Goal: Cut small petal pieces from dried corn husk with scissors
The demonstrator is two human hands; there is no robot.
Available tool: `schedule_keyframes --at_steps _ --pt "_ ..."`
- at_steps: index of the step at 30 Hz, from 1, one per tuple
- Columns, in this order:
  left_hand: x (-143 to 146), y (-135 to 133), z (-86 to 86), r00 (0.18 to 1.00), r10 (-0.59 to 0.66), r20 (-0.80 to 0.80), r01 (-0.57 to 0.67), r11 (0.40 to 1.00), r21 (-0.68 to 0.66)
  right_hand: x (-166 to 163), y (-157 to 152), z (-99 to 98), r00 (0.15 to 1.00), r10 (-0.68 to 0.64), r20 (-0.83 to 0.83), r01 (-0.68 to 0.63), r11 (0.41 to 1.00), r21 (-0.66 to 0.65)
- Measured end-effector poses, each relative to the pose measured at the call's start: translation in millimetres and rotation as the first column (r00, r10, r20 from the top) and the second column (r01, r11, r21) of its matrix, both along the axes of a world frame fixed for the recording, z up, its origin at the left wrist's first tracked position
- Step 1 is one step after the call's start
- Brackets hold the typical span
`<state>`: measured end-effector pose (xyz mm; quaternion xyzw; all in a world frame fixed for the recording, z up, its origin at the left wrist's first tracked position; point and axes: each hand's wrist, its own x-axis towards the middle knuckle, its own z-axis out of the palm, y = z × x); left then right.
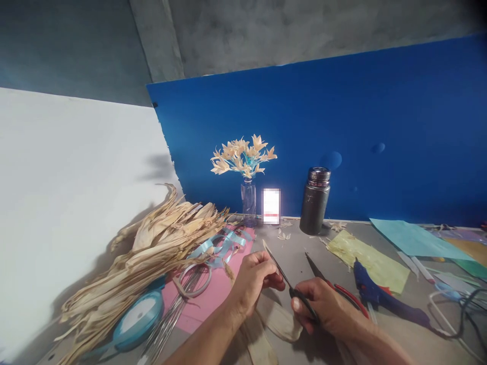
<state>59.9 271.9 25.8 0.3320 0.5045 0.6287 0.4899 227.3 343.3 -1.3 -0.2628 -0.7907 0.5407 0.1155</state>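
My right hand (319, 304) grips black-handled scissors (280, 264), whose blades point away and left past my left fingertips. My left hand (258, 276) is closed in a pinch beside the blades. A pale sliver of corn husk (265, 245) shows just beyond its fingers; the rest is hidden. Below my hands lie wider corn husk pieces (279, 319) on the grey table. Partly under my right hand rests a red-handled cutting tool (344, 296), its dark blade pointing away.
On the left lie a dried husk bundle (152, 248), blue ribbon roll (139, 319), wires (171, 309) and pink paper (224, 284). Behind stand husk flowers (243, 154) in a glass bottle (249, 203), a lit screen (271, 206) and a dark flask (315, 203). A blue glue gun (380, 294) lies right.
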Motion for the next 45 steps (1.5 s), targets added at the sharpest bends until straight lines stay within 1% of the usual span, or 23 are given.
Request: schedule_keyframes --at_steps 2,4,6,9,12,15,17,19,21,24,27,29,31,34,37,41,43,45 --pt "0.7 -0.6 -0.2 1.000 -0.031 0.001 0.031 1.000 0.002 -1.2 3.2 -4.5 0.997 -0.051 -0.065 0.052 0.998 0.024" --pt "1.7 -0.7 -1.6 0.997 -0.076 -0.004 0.076 0.997 -0.004 -1.7 6.3 -7.8 0.978 -0.150 -0.146 0.156 0.987 0.032" --pt "3.0 -0.5 -4.0 0.992 -0.128 -0.013 0.128 0.992 -0.016 -1.4 8.2 -9.2 0.945 -0.247 -0.213 0.255 0.967 0.009" --pt "5.5 -0.7 -8.4 0.979 -0.200 -0.033 0.199 0.979 -0.042 -0.3 7.7 -7.4 0.907 -0.311 -0.285 0.324 0.946 -0.004" --pt "8.3 -2.7 -11.4 0.951 -0.294 -0.099 0.287 0.955 -0.077 -0.3 4.3 -3.1 0.902 -0.290 -0.319 0.306 0.952 -0.002" --pt "10.2 -5.7 -12.4 0.897 -0.391 -0.207 0.371 0.920 -0.127 -1.5 1.4 0.2 0.922 -0.244 -0.302 0.258 0.966 0.006" --pt "10.6 -6.8 -12.4 0.868 -0.422 -0.261 0.395 0.906 -0.151 -2.0 0.7 1.3 0.936 -0.217 -0.278 0.232 0.972 0.023" --pt "10.1 -6.7 -12.0 0.867 -0.412 -0.282 0.382 0.911 -0.156 -1.9 1.3 1.7 0.936 -0.226 -0.270 0.246 0.968 0.045" --pt "8.7 -5.6 -10.9 0.885 -0.379 -0.272 0.353 0.925 -0.140 -1.1 2.4 1.9 0.914 -0.291 -0.281 0.314 0.949 0.037" --pt "5.4 -4.1 -7.8 0.926 -0.314 -0.212 0.298 0.949 -0.105 0.9 3.5 2.9 0.868 -0.401 -0.292 0.403 0.914 -0.057" --pt "3.8 -3.6 -5.8 0.961 -0.257 -0.101 0.250 0.965 -0.074 1.9 2.5 3.8 0.823 -0.466 -0.325 0.449 0.884 -0.130" --pt "5.4 -3.3 -6.8 0.961 -0.274 -0.042 0.271 0.961 -0.056 1.3 1.2 4.1 0.794 -0.490 -0.360 0.476 0.869 -0.134" --pt "8.8 -2.5 -9.4 0.955 -0.295 -0.027 0.294 0.955 -0.044 0.4 -0.1 4.8 0.791 -0.485 -0.374 0.474 0.871 -0.129" --pt "12.9 -0.7 -12.5 0.969 -0.242 -0.052 0.240 0.970 -0.045 -0.1 -1.3 8.1 0.811 -0.472 -0.345 0.468 0.878 -0.102" --pt "11.7 -0.4 -12.1 0.971 -0.189 -0.146 0.180 0.981 -0.072 1.6 -0.8 11.2 0.846 -0.454 -0.281 0.456 0.888 -0.063" --pt "7.4 -3.2 -10.8 0.914 -0.211 -0.347 0.194 0.977 -0.083 2.2 1.0 6.3 0.899 -0.342 -0.272 0.361 0.932 0.020" --pt "6.5 -4.4 -11.1 0.879 -0.235 -0.414 0.217 0.972 -0.093 0.6 1.5 1.9 0.902 -0.327 -0.280 0.358 0.931 0.066" --pt "6.7 -4.6 -11.3 0.873 -0.233 -0.428 0.218 0.972 -0.085 -0.9 1.5 -0.3 0.891 -0.353 -0.286 0.390 0.917 0.080"
